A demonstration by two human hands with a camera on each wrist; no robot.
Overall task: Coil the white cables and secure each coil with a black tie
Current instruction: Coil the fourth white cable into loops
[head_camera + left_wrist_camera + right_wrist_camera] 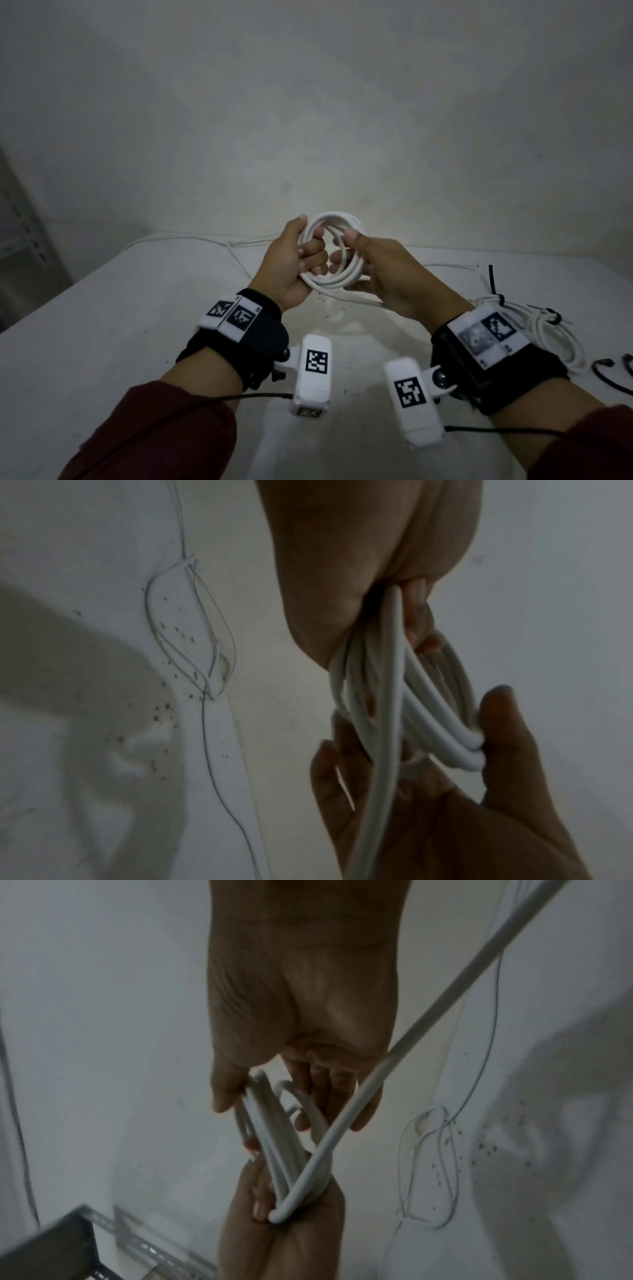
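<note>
A white cable coil [339,219] of several loops is held up above the table between both hands. My left hand [305,255] grips its left side with fingers curled through the ring. My right hand [354,262] pinches the right side, thumb on top and fingers underneath. In the left wrist view the coil [431,710] runs from the left hand [359,561] down to the right hand [496,777]. In the right wrist view one loose strand [445,1007] of the coil [274,1139] crosses the right hand's fingers [325,1091] toward the upper right. Loose black ties [606,368] lie at the far right.
Two tied white coils [548,329] with black ties [496,296] lie on the white table [120,325] to the right. A thin loose white cable [191,236] trails along the table's back edge. A metal shelf [137,1240] stands at the left, a wall behind.
</note>
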